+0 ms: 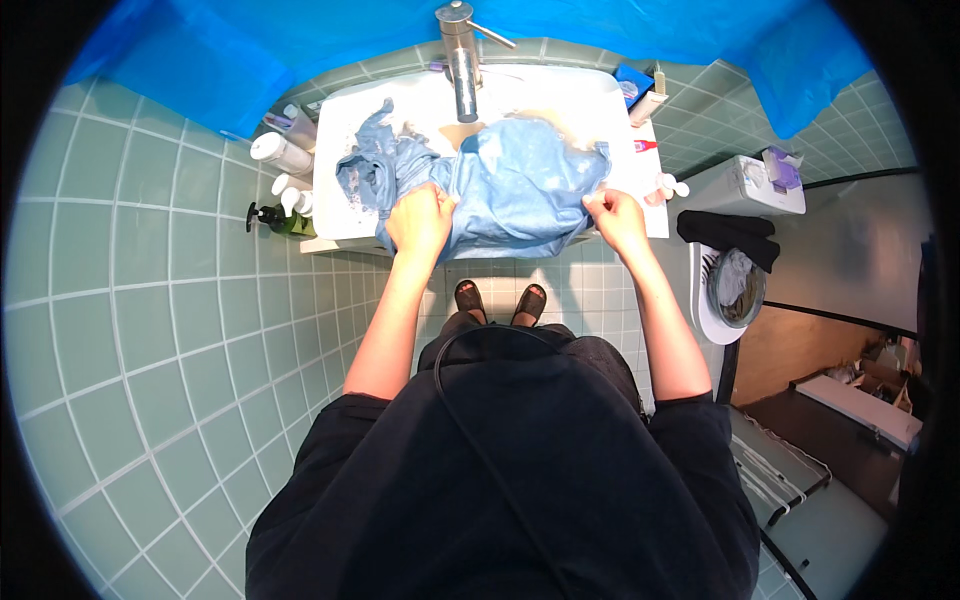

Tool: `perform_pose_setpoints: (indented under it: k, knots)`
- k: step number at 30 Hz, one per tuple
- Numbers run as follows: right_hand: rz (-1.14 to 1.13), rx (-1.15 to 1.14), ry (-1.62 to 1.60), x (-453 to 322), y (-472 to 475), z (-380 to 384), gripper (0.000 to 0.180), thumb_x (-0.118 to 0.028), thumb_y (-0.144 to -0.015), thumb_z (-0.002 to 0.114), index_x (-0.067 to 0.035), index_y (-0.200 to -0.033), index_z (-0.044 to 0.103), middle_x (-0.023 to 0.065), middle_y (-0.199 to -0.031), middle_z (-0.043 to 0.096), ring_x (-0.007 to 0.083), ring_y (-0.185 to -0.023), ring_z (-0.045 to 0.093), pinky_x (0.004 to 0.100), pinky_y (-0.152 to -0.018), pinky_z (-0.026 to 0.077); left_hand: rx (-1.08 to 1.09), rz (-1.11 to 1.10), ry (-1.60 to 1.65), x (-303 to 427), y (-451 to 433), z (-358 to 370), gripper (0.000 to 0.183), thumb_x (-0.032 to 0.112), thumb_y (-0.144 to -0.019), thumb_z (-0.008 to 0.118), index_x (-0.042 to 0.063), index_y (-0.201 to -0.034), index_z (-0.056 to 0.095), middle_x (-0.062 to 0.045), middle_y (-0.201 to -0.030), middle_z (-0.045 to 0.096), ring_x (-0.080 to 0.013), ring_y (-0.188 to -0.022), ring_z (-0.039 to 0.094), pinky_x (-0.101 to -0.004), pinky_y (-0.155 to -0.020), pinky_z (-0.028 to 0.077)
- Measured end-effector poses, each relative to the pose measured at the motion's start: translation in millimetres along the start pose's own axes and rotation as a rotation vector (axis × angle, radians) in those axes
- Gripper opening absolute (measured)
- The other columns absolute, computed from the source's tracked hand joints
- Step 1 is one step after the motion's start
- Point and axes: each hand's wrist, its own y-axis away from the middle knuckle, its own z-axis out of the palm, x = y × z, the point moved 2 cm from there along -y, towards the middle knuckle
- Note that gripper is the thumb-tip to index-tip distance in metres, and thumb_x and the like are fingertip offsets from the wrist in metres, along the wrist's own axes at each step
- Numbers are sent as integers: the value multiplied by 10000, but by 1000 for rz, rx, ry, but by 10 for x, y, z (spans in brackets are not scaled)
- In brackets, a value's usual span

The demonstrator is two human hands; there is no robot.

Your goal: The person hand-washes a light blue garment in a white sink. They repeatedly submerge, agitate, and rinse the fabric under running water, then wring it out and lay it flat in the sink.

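A wet light-blue cloth garment [517,180] lies across the white washbasin [337,112], its near part draped over the front rim. My left hand [422,219] grips a bunched fold at the middle left of the cloth. At the right edge, my right hand [616,214] pinches the fabric between thumb and fingers. The stretch between both hands is spread fairly flat, while the part left of my left hand is crumpled in the basin. Suds and brownish water show around the cloth. Over it stands the metal faucet [466,82].
Left of the basin stand a white bottle [281,152] and a green pump bottle [281,220]. A red-capped tube [645,146] and small bottles [670,187] are on the right. Farther right are a toilet [750,187] and a container of laundry [739,289].
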Motion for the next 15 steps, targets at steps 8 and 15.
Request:
perform_pose_setpoints:
  k: [8, 15]
  knots:
    - [266, -36, -872, -91, 339, -194, 167, -209, -988, 537, -62, -948, 605, -9, -836, 627, 65, -675, 558, 221, -658, 501, -27, 73, -228, 37, -65, 100, 276, 345, -757, 762, 90, -818, 677, -145, -819, 694, -359, -797, 675, -455, -686, 528]
    - [1, 17, -803, -402, 204, -454, 212, -239, -1005, 507, -48, -1022, 599, 25, -870, 656, 85, -719, 612, 257, -643, 528, -24, 103, 378, -290, -158, -39, 177, 207, -817, 700, 36, -830, 657, -113, -735, 675, -250, -689, 667, -373, -620, 500]
